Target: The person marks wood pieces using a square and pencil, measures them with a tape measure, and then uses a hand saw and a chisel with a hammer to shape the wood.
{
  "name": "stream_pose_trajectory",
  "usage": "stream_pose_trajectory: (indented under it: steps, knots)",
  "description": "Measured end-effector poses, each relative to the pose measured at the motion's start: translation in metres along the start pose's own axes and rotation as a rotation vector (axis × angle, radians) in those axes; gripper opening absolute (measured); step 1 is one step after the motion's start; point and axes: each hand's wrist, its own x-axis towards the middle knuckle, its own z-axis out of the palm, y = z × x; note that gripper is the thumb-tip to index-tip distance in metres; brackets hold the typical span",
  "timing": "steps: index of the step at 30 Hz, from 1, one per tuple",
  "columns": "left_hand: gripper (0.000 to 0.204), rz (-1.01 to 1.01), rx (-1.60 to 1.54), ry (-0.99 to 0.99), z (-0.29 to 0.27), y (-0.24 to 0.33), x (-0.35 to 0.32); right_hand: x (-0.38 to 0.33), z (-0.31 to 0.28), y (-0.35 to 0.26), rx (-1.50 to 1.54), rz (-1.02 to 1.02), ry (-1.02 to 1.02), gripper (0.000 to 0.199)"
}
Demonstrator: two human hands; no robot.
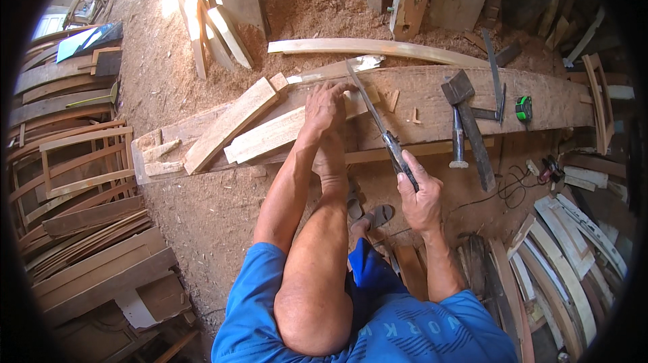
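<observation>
My right hand [422, 191] is closed round the dark handle of a handsaw [368, 98]. Its narrow blade slants up and left, lying across the right part of a pale wooden board [266, 137]. My left hand [324, 108] bears down on that board just left of the blade, its fingers bent at the far edge. My bare foot [331, 160] rests against the board below that hand. Under it all is a long, thick wooden plank [432, 117]. How deep the blade sits in the wood cannot be made out.
On the plank lie another pale board [233, 123], a mallet [469, 120], a hammer [457, 144], a metal square [496, 86] and a green tape measure [523, 108]. A long curved strip [378, 46] lies beyond. Stacked frames [88, 160] stand left, curved timber pieces [553, 262] right, amid sawdust.
</observation>
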Motion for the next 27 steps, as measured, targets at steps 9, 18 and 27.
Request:
stream_pose_trajectory:
  steps: [9, 18, 27]
  knots:
    - [0.048, -0.029, 0.031, -0.008, 0.005, -0.002, 0.000, -0.001, -0.003, -0.003, 0.006, 0.073, -0.040, 0.043]
    - [0.039, 0.008, 0.059, 0.002, -0.003, 0.010, 0.001, -0.003, 0.000, -0.009, -0.003, 0.035, -0.007, 0.044]
    - [0.037, -0.002, 0.054, 0.004, -0.005, 0.011, 0.004, 0.018, 0.013, -0.006, 0.020, 0.100, -0.033, 0.045]
